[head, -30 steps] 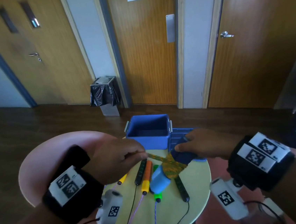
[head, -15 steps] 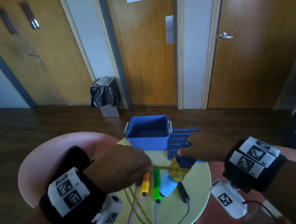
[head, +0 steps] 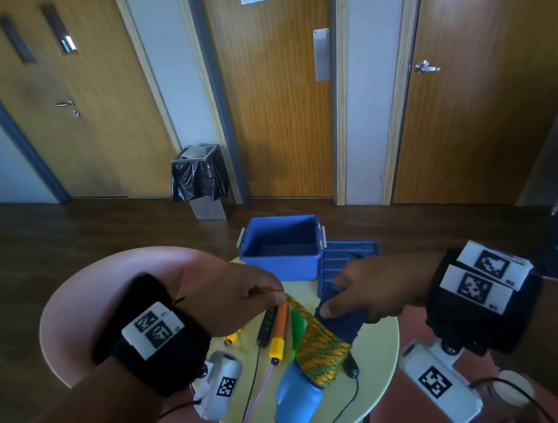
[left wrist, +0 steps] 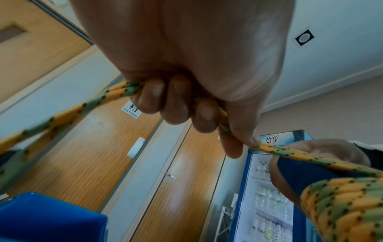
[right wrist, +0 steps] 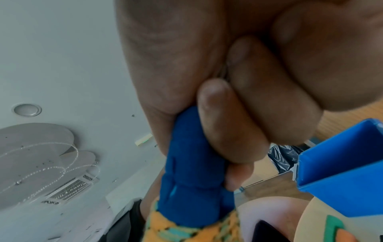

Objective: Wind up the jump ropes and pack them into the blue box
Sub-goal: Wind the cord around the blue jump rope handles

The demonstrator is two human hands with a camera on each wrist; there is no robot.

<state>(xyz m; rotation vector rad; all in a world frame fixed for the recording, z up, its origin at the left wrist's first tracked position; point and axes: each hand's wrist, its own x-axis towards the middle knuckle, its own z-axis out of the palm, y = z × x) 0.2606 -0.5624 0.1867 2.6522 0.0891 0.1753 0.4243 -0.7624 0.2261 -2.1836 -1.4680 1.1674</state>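
Since a second ago, more orange-and-green rope (head: pixel 319 348) has been wound around the dark blue handle (head: pixel 342 321), and the bundle now tilts with its light blue handle (head: pixel 296 404) toward the near edge of the table (head: pixel 379 356). Left hand (head: pixel 235 298) fingers curl around the rope's free length, drawn taut to the coil. Right hand (head: pixel 378 288) fingers wrap the dark blue handle. Behind them, the blue box (head: pixel 283 248) stands open on the table, its lid (head: pixel 351 258) beside it.
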